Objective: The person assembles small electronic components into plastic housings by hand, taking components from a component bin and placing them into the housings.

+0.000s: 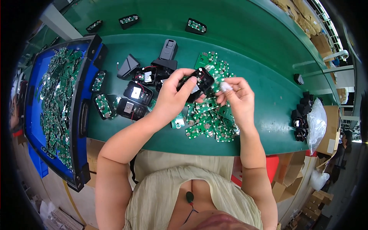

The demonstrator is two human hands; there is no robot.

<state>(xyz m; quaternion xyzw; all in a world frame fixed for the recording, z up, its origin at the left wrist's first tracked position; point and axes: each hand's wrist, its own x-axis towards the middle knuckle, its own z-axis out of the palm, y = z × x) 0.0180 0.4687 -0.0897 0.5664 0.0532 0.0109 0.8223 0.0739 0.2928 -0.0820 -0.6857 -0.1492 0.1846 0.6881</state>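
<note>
My left hand (pixel 176 92) grips a black plastic housing (pixel 206 78), open side up, with thumb on its edge. Close by on the right, my right hand (pixel 239 99) pinches a green circuit board (pixel 217 79), blurred by motion, beside the housing. A white cover wraps one of its fingertips. Below both hands lies a loose pile of green circuit boards (pixel 209 124). Left of my left hand, open black housings with red wires and pale labels (pixel 137 93) lie grouped, partly hidden by that hand.
A blue tray (pixel 35 111) full of boards stands at the left. Black housings with boards inside (pixel 102 106) lie beside it; others (pixel 196 26) sit at the back ledge. Black parts (pixel 301 119), a clear plastic bag (pixel 317 122) and a cardboard box (pixel 332 130) are at the right.
</note>
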